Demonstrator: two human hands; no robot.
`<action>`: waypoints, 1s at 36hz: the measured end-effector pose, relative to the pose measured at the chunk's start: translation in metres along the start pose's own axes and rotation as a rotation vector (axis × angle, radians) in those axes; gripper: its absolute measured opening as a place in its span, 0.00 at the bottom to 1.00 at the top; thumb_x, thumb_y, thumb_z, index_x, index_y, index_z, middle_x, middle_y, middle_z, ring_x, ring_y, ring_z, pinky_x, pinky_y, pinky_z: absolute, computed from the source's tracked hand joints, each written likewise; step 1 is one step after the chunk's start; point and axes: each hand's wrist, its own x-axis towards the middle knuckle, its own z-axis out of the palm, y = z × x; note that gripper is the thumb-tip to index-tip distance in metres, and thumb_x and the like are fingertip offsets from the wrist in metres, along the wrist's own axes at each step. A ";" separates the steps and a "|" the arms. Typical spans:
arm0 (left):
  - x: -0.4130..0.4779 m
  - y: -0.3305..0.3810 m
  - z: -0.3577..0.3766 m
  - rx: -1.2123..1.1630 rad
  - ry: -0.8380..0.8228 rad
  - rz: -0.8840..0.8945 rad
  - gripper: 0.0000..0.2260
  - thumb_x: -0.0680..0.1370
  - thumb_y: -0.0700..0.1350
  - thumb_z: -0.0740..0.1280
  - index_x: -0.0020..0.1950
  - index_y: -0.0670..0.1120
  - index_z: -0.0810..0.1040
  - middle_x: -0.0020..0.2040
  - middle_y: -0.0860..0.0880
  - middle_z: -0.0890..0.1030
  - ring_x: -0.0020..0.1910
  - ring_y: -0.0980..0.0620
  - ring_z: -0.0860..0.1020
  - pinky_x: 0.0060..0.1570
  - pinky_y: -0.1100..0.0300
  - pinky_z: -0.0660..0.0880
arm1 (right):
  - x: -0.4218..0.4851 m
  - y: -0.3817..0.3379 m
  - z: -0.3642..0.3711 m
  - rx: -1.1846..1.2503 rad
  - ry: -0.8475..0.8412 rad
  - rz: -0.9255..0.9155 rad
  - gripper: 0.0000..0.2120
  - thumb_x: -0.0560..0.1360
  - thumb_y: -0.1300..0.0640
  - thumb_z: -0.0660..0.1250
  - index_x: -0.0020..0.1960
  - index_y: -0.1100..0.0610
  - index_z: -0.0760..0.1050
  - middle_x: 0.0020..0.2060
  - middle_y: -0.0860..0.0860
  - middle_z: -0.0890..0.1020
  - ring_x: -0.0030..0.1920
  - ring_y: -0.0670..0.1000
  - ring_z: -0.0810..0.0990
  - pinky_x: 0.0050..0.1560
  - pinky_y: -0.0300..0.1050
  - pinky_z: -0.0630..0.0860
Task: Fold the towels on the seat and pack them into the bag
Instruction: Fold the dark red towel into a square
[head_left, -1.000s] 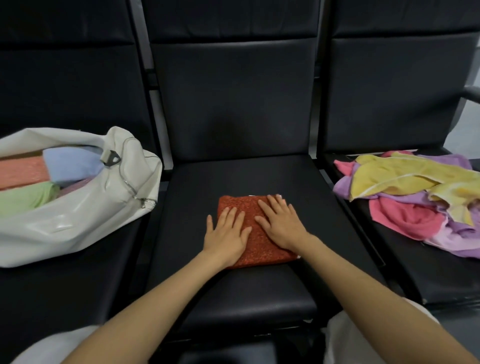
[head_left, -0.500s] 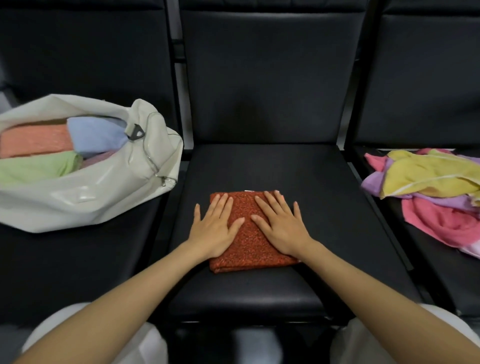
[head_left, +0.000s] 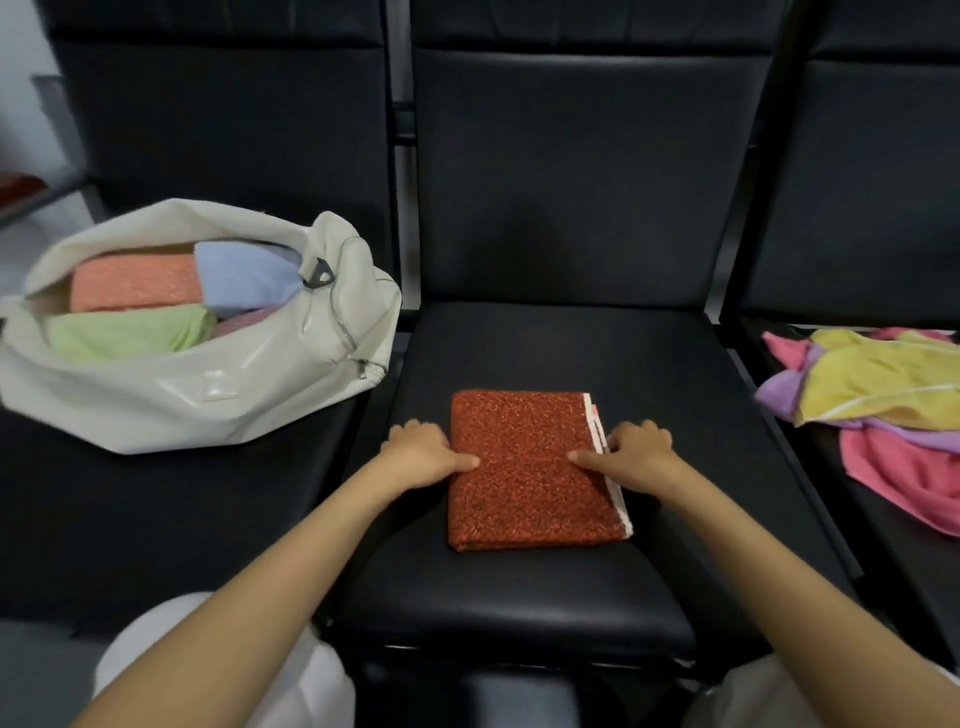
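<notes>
Folded towel (head_left: 530, 467) lies on the middle seat (head_left: 519, 597); left hand (head_left: 421, 452) and right hand (head_left: 636, 452) each pinch a side edge, thumbs on top. Advised: lift level, layers clamped, into the open bag (head_left: 208, 395)

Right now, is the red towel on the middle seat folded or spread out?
Folded. The red towel lies as a compact rectangle, with layered edges stacked along its right side.
</notes>
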 end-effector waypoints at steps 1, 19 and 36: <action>0.000 0.000 0.001 -0.051 -0.050 -0.018 0.26 0.73 0.61 0.69 0.62 0.43 0.76 0.65 0.42 0.73 0.66 0.42 0.69 0.65 0.51 0.68 | 0.000 0.000 0.001 0.012 -0.002 -0.003 0.29 0.68 0.28 0.64 0.43 0.56 0.71 0.59 0.58 0.73 0.64 0.59 0.66 0.60 0.52 0.67; -0.011 0.014 -0.020 -1.120 0.078 0.302 0.24 0.76 0.41 0.69 0.67 0.52 0.62 0.48 0.42 0.81 0.42 0.53 0.82 0.40 0.64 0.76 | -0.026 -0.010 -0.033 1.204 0.007 -0.331 0.23 0.78 0.60 0.66 0.66 0.47 0.59 0.51 0.57 0.82 0.45 0.50 0.84 0.44 0.41 0.80; -0.014 0.007 -0.023 -0.506 0.245 0.563 0.35 0.69 0.43 0.77 0.68 0.66 0.66 0.59 0.50 0.75 0.58 0.56 0.75 0.63 0.59 0.71 | -0.041 -0.007 -0.047 0.738 0.075 -0.515 0.36 0.67 0.64 0.77 0.67 0.42 0.65 0.58 0.39 0.71 0.56 0.42 0.75 0.51 0.35 0.76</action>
